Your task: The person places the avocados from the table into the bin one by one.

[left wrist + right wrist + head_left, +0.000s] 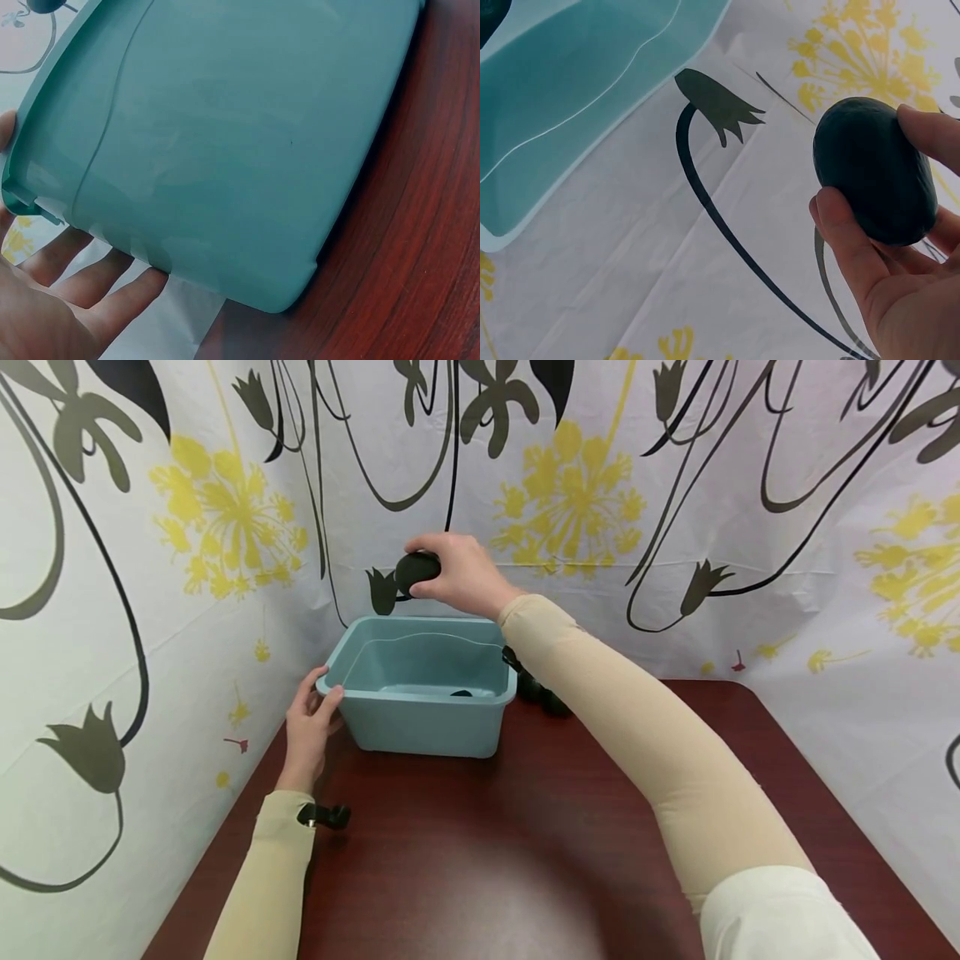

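A light blue plastic bin (427, 725) stands on the table, upright. My left hand (307, 727) grips its left front corner, the thumb over the rim and the fingers along the outer side wall (225, 150). Above the bin's far rim, my right hand (465, 575) holds a dark green avocado (874, 176) between thumb and fingertips. Inside the bin lies another dark thing (461, 693), mostly hidden behind the front wall. Several dark rounded things (555, 704) lie on the table to the right of the bin, partly covered by my right forearm.
The dark red wooden table (465, 852) extends in front of the bin. A white sheet (352, 527) printed with flowers hangs close behind and along both sides. A small black wrist camera (326, 816) is strapped to my left wrist.
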Demonstrator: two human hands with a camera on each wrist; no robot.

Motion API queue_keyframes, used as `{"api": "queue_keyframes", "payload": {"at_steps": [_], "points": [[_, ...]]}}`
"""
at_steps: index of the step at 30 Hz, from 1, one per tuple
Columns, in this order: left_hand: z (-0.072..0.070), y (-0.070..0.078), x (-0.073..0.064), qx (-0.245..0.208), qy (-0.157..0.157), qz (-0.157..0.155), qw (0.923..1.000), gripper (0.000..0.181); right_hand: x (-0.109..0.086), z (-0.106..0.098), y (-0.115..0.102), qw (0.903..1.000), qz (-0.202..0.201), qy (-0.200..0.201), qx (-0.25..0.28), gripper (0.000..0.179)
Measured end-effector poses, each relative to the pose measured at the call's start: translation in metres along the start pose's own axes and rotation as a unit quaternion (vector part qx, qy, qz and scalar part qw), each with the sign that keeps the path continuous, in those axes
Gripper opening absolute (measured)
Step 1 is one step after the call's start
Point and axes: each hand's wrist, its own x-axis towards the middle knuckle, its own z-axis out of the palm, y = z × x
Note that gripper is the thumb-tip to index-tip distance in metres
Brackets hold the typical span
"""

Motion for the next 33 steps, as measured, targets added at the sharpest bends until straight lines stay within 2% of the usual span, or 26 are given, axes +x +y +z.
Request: {"api": "queue_keyframes", "payload": {"at_steps": [7, 15, 22, 28, 33], "points": [[-0.001, -0.002, 0.001, 0.000, 0.002, -0.003, 1.0000, 0.059, 0.012, 0.008, -0.003, 0.9997, 0.003, -0.018, -0.017, 0.052], [-0.007, -0.026, 0.015, -0.004, 0.007, 0.003, 1.0000, 0.061, 0.018, 0.021, -0.002, 0.9972, -0.001, -0.047, -0.058, 0.051], [-0.007, -0.029, 0.014, -0.004, 0.006, 0.010, 0.9999, 0.062, 0.016, 0.035, 0.001, 0.9941, -0.007, -0.087, -0.064, 0.052], [-0.007, -0.029, 0.014, 0.002, 0.006, 0.025, 0.9997, 0.062, 0.015, 0.042, 0.001, 0.9917, -0.016, -0.103, -0.075, 0.050], [-0.008, -0.029, 0.014, -0.002, 0.004, 0.023, 0.9997, 0.062, 0.012, 0.046, 0.001, 0.9897, -0.012, -0.116, -0.083, 0.051]]}}
